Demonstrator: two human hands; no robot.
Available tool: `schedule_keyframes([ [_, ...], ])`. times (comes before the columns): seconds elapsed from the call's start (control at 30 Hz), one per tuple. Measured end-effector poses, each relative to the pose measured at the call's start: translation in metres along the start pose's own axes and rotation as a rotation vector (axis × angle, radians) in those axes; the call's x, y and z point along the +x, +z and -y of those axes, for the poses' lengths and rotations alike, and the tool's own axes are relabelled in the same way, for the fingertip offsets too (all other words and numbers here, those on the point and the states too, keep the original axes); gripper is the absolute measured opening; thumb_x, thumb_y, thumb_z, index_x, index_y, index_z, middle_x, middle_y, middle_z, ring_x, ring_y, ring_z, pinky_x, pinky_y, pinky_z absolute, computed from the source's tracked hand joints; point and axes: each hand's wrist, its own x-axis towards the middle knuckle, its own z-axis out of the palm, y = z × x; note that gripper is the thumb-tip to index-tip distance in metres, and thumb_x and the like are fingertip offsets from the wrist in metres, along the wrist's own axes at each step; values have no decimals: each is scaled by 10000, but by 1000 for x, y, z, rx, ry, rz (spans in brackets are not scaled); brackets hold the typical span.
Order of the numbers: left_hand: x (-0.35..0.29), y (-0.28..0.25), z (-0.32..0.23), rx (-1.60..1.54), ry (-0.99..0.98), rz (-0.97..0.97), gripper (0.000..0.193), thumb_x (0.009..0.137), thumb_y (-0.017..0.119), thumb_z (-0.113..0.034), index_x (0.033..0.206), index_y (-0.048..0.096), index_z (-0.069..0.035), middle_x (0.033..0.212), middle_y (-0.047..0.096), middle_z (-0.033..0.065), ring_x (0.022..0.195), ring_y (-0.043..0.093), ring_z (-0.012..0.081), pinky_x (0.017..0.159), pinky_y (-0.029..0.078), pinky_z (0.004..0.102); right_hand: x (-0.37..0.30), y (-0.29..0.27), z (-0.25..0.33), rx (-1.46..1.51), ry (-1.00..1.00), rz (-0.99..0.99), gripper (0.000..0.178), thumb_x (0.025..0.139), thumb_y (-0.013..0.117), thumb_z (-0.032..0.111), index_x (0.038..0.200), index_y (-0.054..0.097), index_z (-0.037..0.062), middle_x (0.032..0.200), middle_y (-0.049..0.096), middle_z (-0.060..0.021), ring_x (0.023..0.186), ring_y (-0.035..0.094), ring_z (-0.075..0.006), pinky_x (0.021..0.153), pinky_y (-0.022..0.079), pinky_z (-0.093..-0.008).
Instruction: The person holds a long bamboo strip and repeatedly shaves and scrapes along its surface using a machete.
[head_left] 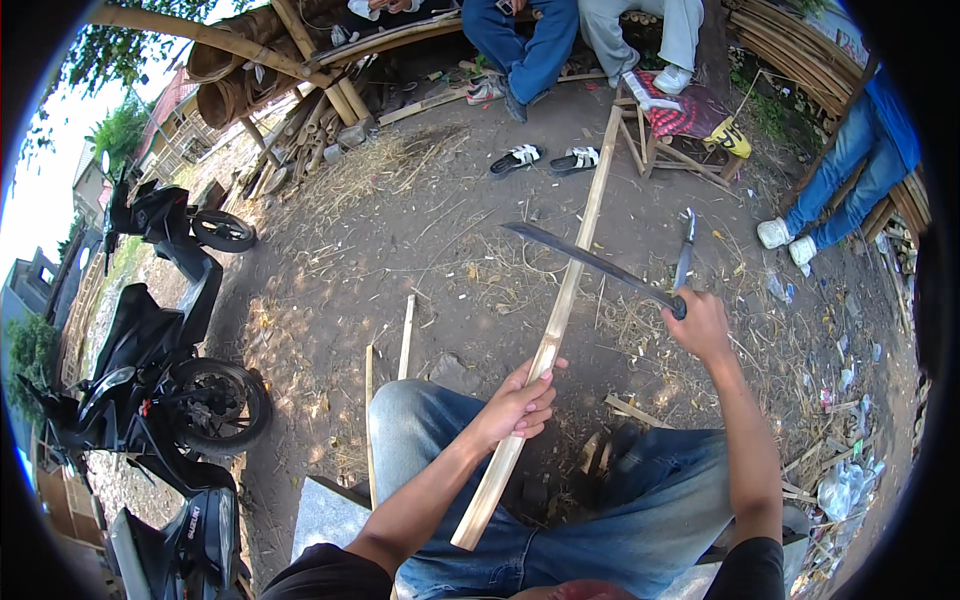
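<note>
My left hand (519,404) is wrapped round a long, pale bamboo strip (560,310), which slants from my lap up to a small wooden stand (640,150). In my right hand (697,325) is the dark handle of a machete (590,260). Its long, slightly curved blade points left and crosses the strip well beyond my left hand; whether the edge touches the strip I cannot tell. A second knife (686,250) with a light blade lies or stands just beyond my right hand. My bent knees in jeans are below the strip.
Parked motorcycles (150,390) line the left. Black-and-white sandals (517,160) lie ahead on the dirt. Several people sit or stand at the far side, one in a blue jacket (893,120) at right. Bamboo piles (310,130) stand behind; thin strips (407,335) lie near my left knee, plastic litter (846,490) at right.
</note>
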Motion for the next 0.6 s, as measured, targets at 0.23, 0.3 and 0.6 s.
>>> schedule_keyframes([
  [0.23, -3, 5, -9, 83, 35, -46, 321, 1110, 423, -274, 1398, 432, -132, 650, 315, -68, 432, 274, 13, 367, 260, 182, -20, 32, 57, -92, -291, 225, 374, 808, 772, 339, 1012, 648, 50, 846, 714, -178, 797, 706, -388, 732, 568, -470],
  [0.3, -5, -2, -6, 99, 35, -19, 315, 1111, 421, -276, 1395, 425, -140, 659, 314, -63, 438, 273, 18, 371, 263, 187, -23, 38, 62, -60, -289, 198, 365, 796, 778, 329, 996, 648, 52, 832, 712, -178, 787, 705, -388, 726, 565, -476],
  [0.6, -13, 4, -3, 113, -5, 84, 307, 1116, 402, -328, 1372, 420, -160, 684, 297, -66, 453, 256, 12, 380, 254, 187, 13, 58, 4, -60, -539, -44, 370, 636, 858, 223, 889, 634, 71, 738, 687, -146, 693, 693, -358, 674, 554, -462],
])
